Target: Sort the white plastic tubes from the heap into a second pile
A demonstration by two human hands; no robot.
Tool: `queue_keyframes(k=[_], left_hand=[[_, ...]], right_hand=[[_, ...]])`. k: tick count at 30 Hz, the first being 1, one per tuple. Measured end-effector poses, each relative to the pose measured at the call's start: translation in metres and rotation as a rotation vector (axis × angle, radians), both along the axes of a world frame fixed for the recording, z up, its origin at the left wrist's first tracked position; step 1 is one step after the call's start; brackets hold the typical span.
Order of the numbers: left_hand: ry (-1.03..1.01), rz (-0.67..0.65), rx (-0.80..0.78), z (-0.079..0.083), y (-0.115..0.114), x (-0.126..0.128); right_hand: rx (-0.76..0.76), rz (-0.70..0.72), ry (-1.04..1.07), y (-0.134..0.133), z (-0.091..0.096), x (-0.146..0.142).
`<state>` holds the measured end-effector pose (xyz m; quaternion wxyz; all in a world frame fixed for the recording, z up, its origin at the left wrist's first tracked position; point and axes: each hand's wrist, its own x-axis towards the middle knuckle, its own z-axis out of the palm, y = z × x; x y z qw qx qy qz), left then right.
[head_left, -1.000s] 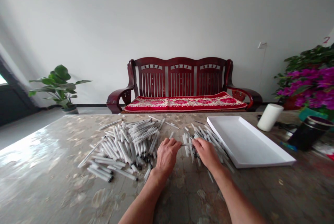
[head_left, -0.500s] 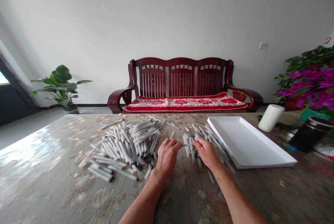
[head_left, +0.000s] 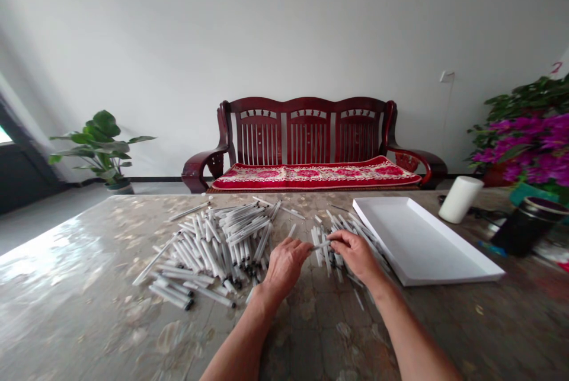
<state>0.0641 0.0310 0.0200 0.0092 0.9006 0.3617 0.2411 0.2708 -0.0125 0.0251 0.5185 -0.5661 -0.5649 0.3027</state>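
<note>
My left hand and my right hand meet over the marble table, both pinching the ends of one thin white pen part held level between them. To the left lies a large pile of white pen barrels with black tips. Behind and under my right hand lies a smaller pile of thin white pen pieces.
A flat white tray lies to the right of the piles. Beyond it stand a white cylinder, a black container and purple flowers. A red wooden bench and a potted plant stand behind the table.
Both hands have lifted slightly and tilted, still joined on the thin pen part; my left wrist has shifted a little to the right.
</note>
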Motion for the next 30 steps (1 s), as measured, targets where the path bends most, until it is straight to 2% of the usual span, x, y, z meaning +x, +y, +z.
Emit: queue_keyframes(k=[4,8,11,14,17,22,25,30], left_hand=[[-0.03,-0.002,0.022,0.0,0.0,0.001],[-0.031,-0.003,-0.025,0.002,-0.001,0.002],[-0.038,0.002,-0.11,0.004,0.0,0.0],[-0.106,-0.01,-0.262,0.006,0.002,-0.002],[-0.332,-0.009,-0.468,0.003,0.004,0.0],[-0.995,0.031,-0.867,-0.006,0.006,0.014],[-1.274,0.033,-1.082,-0.007,0.005,0.019],[-1.508,0.041,-1.205,-0.005,0.004,0.02]], right_hand=[[-0.075,0.005,0.026,-0.001,-0.001,0.0],[-0.027,0.003,-0.044,-0.004,0.004,-0.004],[-0.002,0.012,-0.01,-0.004,0.006,-0.002],[0.009,-0.023,0.061,-0.002,0.006,0.005],[0.028,-0.092,0.011,0.001,0.002,0.013],[0.116,-0.112,-0.344,0.001,-0.005,0.01],[0.103,-0.133,-0.498,-0.002,-0.004,0.002],[0.06,-0.078,-0.485,-0.007,0.002,-0.011]])
